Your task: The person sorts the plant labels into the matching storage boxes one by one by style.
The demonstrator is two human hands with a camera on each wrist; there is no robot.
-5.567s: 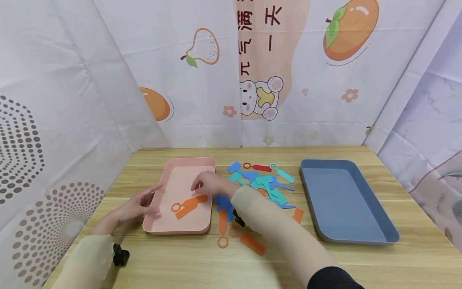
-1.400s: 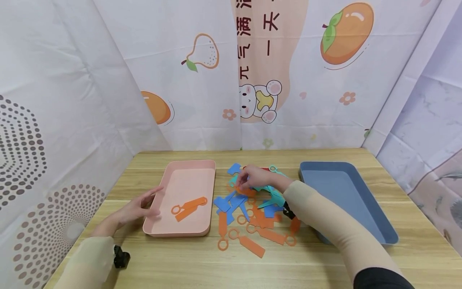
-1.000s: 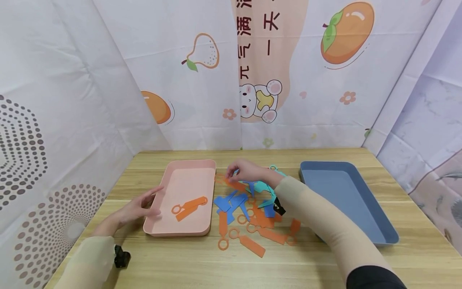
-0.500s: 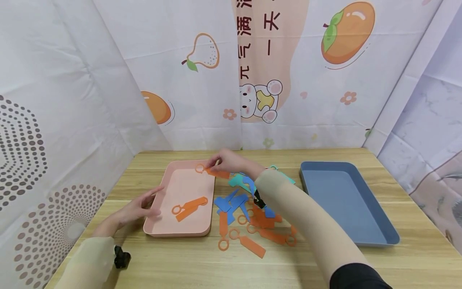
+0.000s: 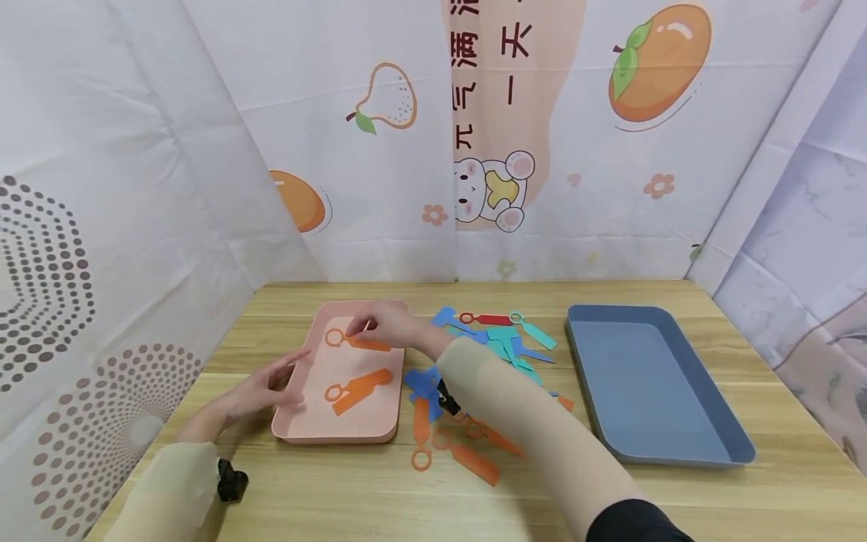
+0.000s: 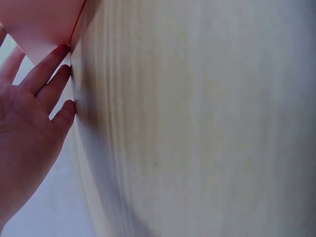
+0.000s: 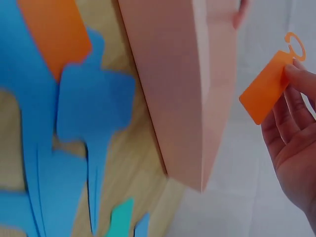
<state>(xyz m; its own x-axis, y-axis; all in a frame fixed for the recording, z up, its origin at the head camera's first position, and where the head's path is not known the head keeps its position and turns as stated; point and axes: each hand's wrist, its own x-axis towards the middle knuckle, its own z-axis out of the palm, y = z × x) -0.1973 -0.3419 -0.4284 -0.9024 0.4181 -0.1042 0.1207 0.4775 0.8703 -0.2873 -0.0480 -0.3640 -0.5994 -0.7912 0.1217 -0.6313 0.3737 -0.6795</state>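
Note:
My right hand (image 5: 389,325) pinches an orange hang tag (image 7: 265,91) between thumb and fingers, over the far part of the pink tray (image 5: 325,430). The tag is flat, with an open ring at one end. Two overlapping orange tags (image 5: 352,394) lie in the near half of that tray. At the tray's left side, my left hand (image 5: 257,390) rests with its fingers spread against the rim. In the left wrist view, straight fingertips (image 6: 58,52) touch the pink wall.
Right of the pink tray lies a loose pile of blue T-shaped tags (image 5: 423,384), teal tags (image 5: 504,342) and orange ring tags (image 5: 476,464); my right forearm covers some. A red ring tag (image 5: 489,319) lies behind. A blue-grey tray (image 5: 653,391) stands at the right.
My right hand has picked an orange tag from the pile and carried it left, over the pink tray. My left hand has stayed at the tray's side.

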